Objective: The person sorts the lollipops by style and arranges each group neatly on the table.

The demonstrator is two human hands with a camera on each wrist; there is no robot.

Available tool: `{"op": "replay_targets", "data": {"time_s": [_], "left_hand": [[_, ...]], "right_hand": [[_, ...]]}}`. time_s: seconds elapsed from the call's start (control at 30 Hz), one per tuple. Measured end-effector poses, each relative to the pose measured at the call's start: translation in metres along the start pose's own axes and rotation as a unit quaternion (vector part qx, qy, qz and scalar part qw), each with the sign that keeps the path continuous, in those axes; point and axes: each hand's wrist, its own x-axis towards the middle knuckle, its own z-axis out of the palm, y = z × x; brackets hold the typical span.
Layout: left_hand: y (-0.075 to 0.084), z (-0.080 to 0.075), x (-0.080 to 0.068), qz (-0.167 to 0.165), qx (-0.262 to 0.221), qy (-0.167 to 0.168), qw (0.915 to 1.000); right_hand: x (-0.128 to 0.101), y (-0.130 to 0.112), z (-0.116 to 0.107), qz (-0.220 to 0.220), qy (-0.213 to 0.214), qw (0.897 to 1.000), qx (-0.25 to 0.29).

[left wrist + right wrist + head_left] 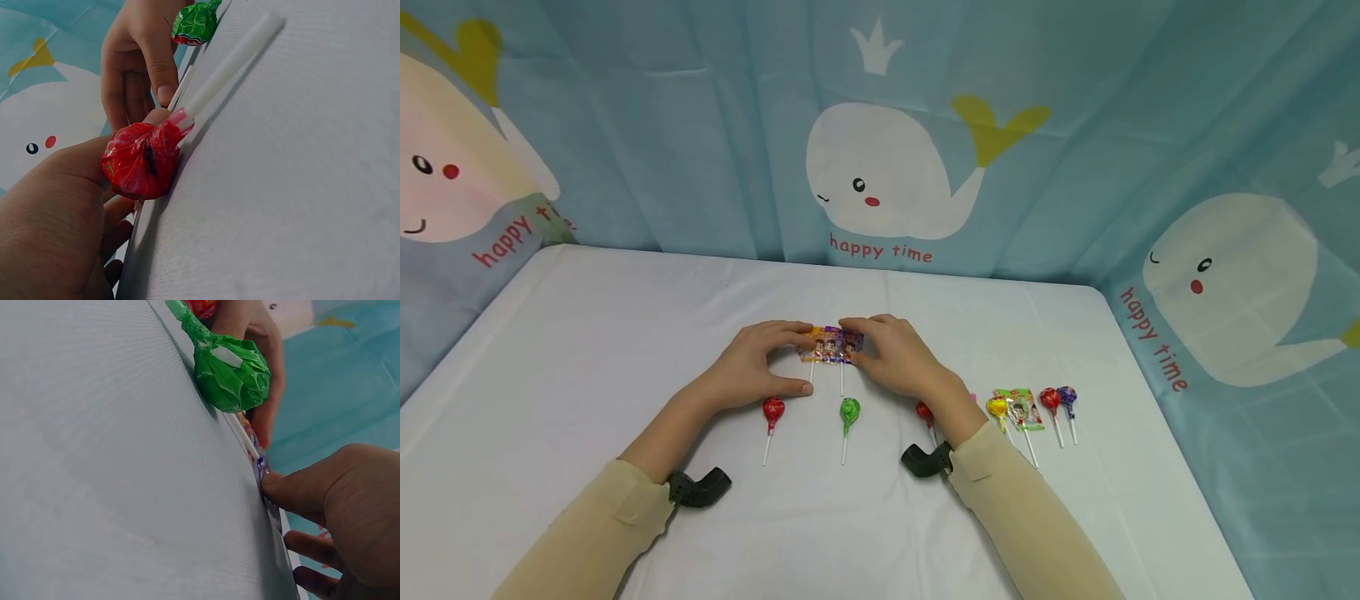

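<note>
A small row of flat lollipops in bright printed wrappers (pixel 831 343) lies mid-table, white sticks pointing toward me. My left hand (pixel 805 360) curls over its left end, thumb down by the sticks. My right hand (pixel 853 342) holds the right end, its thumb pressing the wrapper edge (pixel 259 467). Just in front lie a round red lollipop (pixel 772 410) (pixel 140 162) and a green lollipop (pixel 849 412) (pixel 234 372). A second red lollipop (pixel 925 412) is partly hidden by my right wrist.
At the right lie a yellow lollipop (pixel 997 407), a flat green-wrapped one (pixel 1026 408), a red one (pixel 1049 399) and a purple one (pixel 1067 395). The white table (pixel 587 333) is backed by a blue whale-print curtain (pixel 895 175).
</note>
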Motion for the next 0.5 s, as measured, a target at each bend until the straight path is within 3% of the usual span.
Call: {"op": "replay_targets", "data": {"time_s": [0.5], "left_hand": [[-0.0022,0.001,0.0008,0.011,0.0,0.011,0.9999]], "right_hand": [[-0.0051,-0.0061,-0.0084,-0.022,0.001,0.999,0.032]]}}
